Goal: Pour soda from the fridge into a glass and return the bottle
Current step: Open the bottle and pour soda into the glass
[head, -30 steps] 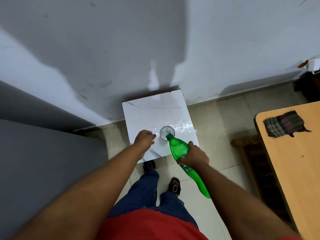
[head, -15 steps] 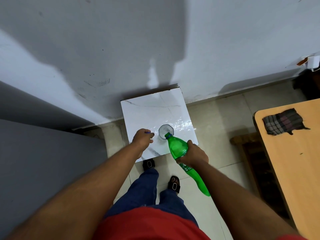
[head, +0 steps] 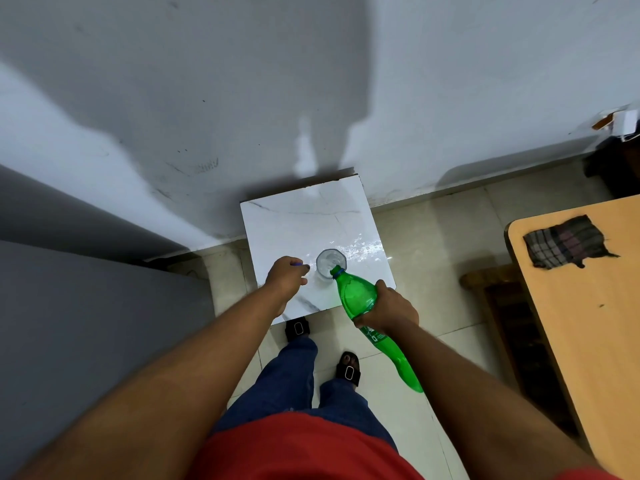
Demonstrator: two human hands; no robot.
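Item: tilted green plastic soda bottle (head: 358,295), uncapped, neck lowered over the rim of the clear round drinking glass (head: 330,264); base raised toward us. Our right hand (head: 388,308) grips the bottle around its middle, fingers wrapped closed on it.

Item: the glass, upright on the white marble-patterned square tabletop (head: 298,223), near its front right part, just beside our left hand (head: 285,277).

Item: left hand, resting on the tabletop, fingers curled shut around a small blue object (head: 296,264), apparently the cap; we cannot tell for certain.

Item: light wooden table (head: 581,323) at right, carrying a dark checked cloth (head: 562,241). Grey wall (head: 207,81) behind.
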